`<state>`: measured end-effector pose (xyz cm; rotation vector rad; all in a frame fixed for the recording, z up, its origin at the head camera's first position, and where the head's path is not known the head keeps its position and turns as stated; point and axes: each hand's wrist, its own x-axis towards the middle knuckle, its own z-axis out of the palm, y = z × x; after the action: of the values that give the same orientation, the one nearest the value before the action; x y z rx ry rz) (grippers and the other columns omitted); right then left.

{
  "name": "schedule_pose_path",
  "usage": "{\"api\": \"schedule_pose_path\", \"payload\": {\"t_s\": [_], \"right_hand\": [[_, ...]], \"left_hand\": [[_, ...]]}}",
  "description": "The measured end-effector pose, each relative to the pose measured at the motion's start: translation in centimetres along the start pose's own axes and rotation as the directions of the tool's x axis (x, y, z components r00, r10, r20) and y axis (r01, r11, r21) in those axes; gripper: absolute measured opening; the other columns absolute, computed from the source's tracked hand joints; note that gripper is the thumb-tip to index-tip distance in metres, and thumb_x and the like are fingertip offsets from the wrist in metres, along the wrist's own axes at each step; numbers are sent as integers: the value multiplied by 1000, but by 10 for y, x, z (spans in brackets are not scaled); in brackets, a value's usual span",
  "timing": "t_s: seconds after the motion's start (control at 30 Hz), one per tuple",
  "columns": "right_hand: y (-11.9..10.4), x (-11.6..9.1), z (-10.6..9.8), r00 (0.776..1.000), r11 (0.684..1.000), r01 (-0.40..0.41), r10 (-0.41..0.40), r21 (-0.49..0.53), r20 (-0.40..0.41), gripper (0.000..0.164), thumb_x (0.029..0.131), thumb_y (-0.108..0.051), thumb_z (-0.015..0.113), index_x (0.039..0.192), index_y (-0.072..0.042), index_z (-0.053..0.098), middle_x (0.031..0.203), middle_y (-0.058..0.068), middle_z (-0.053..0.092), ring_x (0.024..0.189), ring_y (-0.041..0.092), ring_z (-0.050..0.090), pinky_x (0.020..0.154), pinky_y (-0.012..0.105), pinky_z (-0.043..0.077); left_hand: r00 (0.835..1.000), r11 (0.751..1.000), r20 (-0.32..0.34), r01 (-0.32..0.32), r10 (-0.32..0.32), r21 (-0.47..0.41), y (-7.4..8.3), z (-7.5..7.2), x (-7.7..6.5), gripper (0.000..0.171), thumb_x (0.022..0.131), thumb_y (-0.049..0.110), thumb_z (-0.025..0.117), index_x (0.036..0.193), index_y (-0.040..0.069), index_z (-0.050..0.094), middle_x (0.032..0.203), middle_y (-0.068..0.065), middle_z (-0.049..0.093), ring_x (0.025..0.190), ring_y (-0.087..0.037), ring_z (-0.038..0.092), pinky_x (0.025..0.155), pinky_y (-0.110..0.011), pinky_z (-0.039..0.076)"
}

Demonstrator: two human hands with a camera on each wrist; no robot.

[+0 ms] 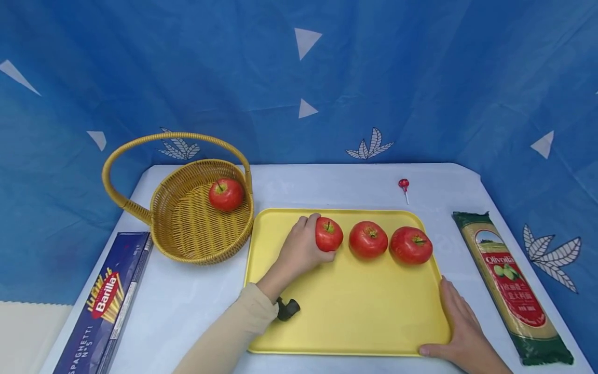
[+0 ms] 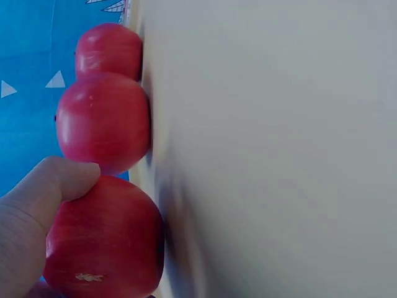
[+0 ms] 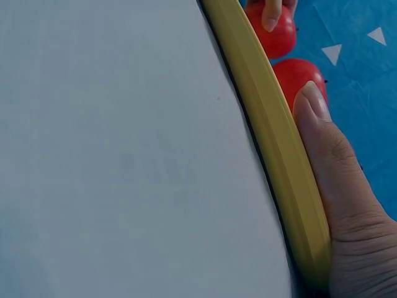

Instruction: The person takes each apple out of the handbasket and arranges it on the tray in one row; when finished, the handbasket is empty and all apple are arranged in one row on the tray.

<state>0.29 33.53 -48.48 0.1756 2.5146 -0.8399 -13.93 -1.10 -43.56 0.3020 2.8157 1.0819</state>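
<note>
Apple (image 2: 108, 239) shows mark (image 2: 90, 277) — left wrist view only

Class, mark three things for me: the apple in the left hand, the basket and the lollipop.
Held apple (image 1: 329, 237): head view, on its red skin below the stem.
Basket (image 1: 198, 226): head view, on its bare woven floor.
Lollipop (image 1: 404, 183): head view, on its red head.

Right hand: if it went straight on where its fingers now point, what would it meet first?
Probably the rim of the yellow tray, which the right hand seems to touch; beyond, roughly in line, the rightmost red apple, though the depth is unclear.
</note>
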Motion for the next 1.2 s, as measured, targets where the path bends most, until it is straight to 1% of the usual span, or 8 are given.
{"api": "schedule_pose_path", "payload": {"t_s": [0.2,0.33,0.5,0.67,0.9,1.0,1.07,1.2], "right_hand": [[0,-1,0,1000,1000,3,-3,-6,-5,143,70,-54,83,154,-12,-25,161,29,-15,142,58,-3,100,82,12],[-1,0,0,1000,1000,-6,5,-22,-3,145,69,-57,83,153,-12,-26,162,28,-15,141,58,-1,101,82,12],[-1,0,0,1000,999,-7,6,-37,-5,145,68,-57,83,153,-12,-26,162,28,-14,141,57,0,102,82,14],[-1,0,-1,1000,999,-6,6,-35,-2,144,69,-57,83,153,-11,-26,161,29,-15,142,58,-2,102,81,13],[-2,0,-1,1000,1000,-11,11,-9,6,143,71,-55,83,153,-10,-25,161,29,-16,142,59,-5,101,82,11],[-3,0,-2,1000,1000,-17,18,-14,15,142,72,-55,82,153,-10,-26,161,29,-17,142,59,-5,101,82,10],[-3,0,-2,1000,1000,-19,20,-24,18,143,71,-56,82,153,-10,-26,161,29,-16,142,58,-4,101,82,11],[-2,1,-3,1000,1000,-14,14,-22,20,142,72,-55,82,153,-10,-26,161,29,-17,142,58,-4,102,82,10]], "left_hand": [[1000,999,10,4,-3,-49,-1,4,1,86,70,33,85,141,8,43,123,-11,55,108,-24,57,83,-39,57],[1000,996,24,15,-13,-88,-3,5,-2,86,73,30,84,143,9,39,126,-12,53,110,-25,55,84,-38,56],[1000,992,21,19,-17,-124,-5,7,-5,88,73,30,85,144,10,37,128,-12,51,113,-27,52,85,-39,56],[999,990,41,28,-22,-141,-7,7,-7,95,72,32,86,148,11,33,132,-12,48,117,-26,50,86,-39,56],[998,987,50,37,-30,-155,-7,6,-9,99,73,33,86,152,11,30,141,-12,43,122,-27,48,89,-41,56],[998,989,51,40,-33,-145,-5,1,-13,103,73,36,85,155,15,26,145,-11,41,126,-28,46,90,-43,56],[999,991,41,33,-27,-133,-2,-6,-17,104,74,38,85,156,17,25,147,-10,39,129,-28,45,91,-44,56],[1000,994,-4,7,-7,-112,4,-29,-30,102,75,43,83,156,21,26,150,-7,38,133,-28,42,99,-46,51]]}}
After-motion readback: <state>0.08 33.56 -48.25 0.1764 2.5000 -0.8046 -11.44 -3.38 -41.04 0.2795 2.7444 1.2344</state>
